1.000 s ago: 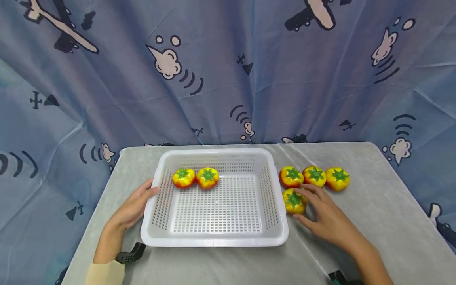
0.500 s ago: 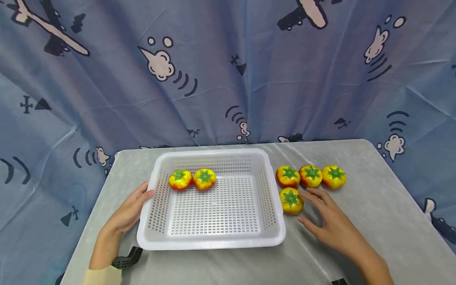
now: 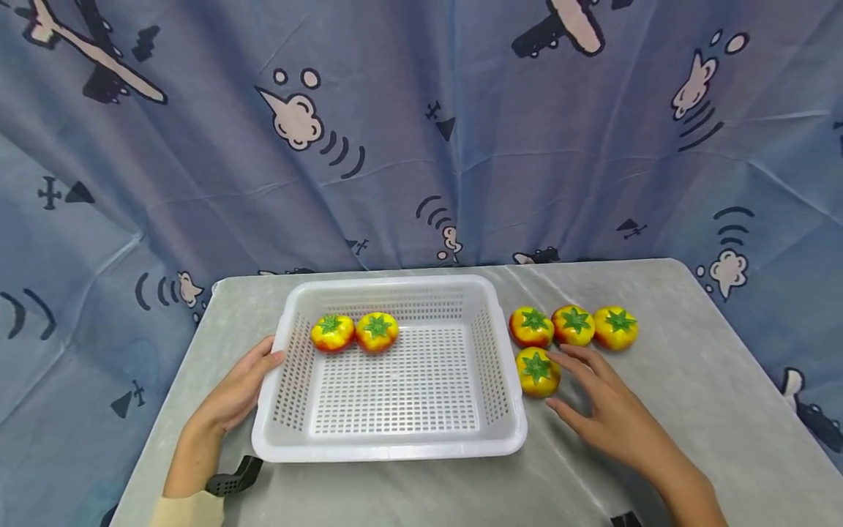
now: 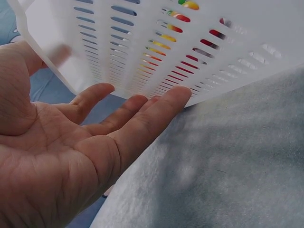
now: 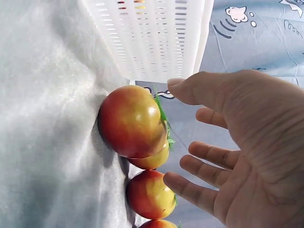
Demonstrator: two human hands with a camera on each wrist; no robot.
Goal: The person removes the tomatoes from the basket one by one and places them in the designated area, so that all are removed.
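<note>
Left hand on basket, right hand beside tomato

Its thumb over the rim, the left hand grips the white basket, two tomatoes inside. The right hand, fingers parted, holds nothing; the tomato nearest it sits just outside the basket's right side, before three more tomatoes.

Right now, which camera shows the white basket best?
The head view, because the white basket shows nearly whole there, inside included. The left wrist view shows its slotted side close up, cropped; the right wrist view, only a cropped part at the top.
</note>
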